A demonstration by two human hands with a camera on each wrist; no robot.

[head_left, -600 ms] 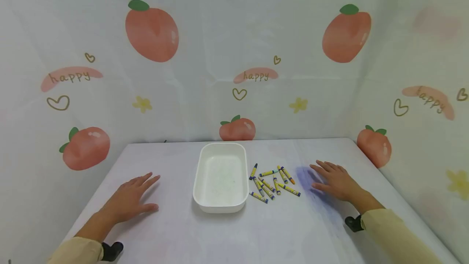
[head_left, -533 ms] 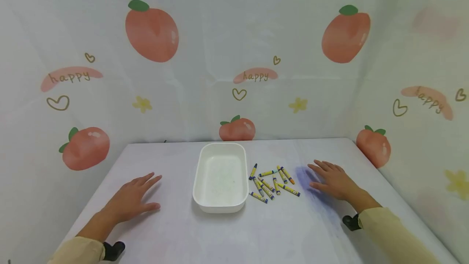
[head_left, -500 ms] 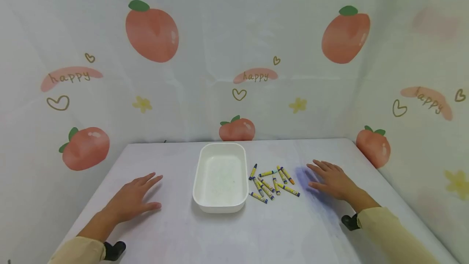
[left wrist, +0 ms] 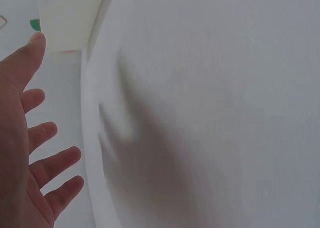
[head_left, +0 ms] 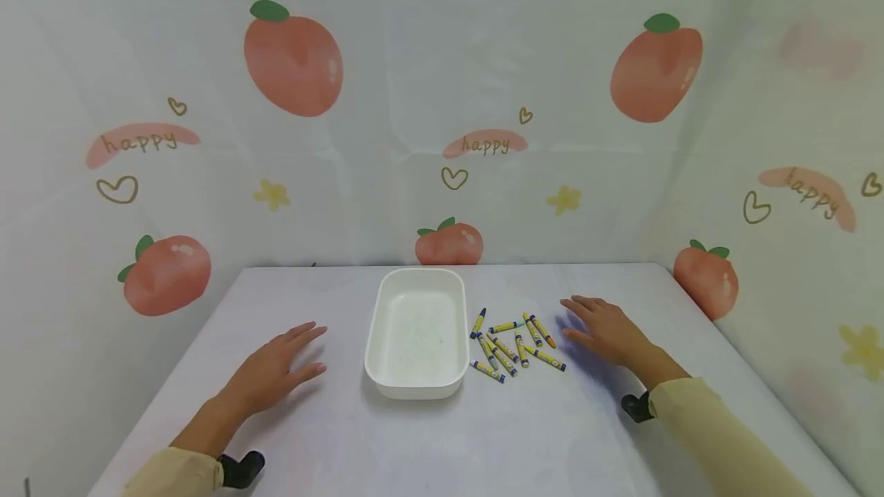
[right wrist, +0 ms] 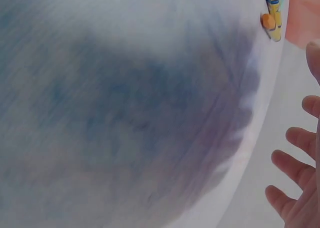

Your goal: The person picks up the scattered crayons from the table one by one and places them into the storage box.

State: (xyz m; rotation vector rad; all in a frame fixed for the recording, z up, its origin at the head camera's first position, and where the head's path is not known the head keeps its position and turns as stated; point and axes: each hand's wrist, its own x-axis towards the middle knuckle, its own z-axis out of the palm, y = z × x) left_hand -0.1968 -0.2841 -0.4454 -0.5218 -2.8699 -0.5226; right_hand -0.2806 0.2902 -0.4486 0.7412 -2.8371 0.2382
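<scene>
Left of the white plastic tub (head_left: pixel 417 391), my left hand (head_left: pixel 271 370) hovers over the table with its fingers extended and nothing in them. The left wrist view shows that same hand (left wrist: pixel 20 138) spread, its shadow falling on the tabletop. My right hand (head_left: pixel 608 330) is held above the table to the right of several crayons (head_left: pixel 521 349), fingers stretched toward them without touching. Those crayons have yellow and dark blue wrappers and lie scattered beside the tub. In the right wrist view, an orange-tipped crayon (right wrist: pixel 269 21) shows near the top, ahead of the right hand (right wrist: pixel 305 173).
A white table (head_left: pixel 442 451) carries the tub and crayons, with a bluish stain (head_left: pixel 587 359) under the right hand. Behind and at the sides hangs a pale curtain (head_left: pixel 387 83) printed with peaches and "happy". A black strap (head_left: pixel 242 470) sits at the left wrist.
Both hands have moved inward, the left one toward the tub and the right one toward the crayons. The tub and crayons stay in place. The view has shifted slightly.
</scene>
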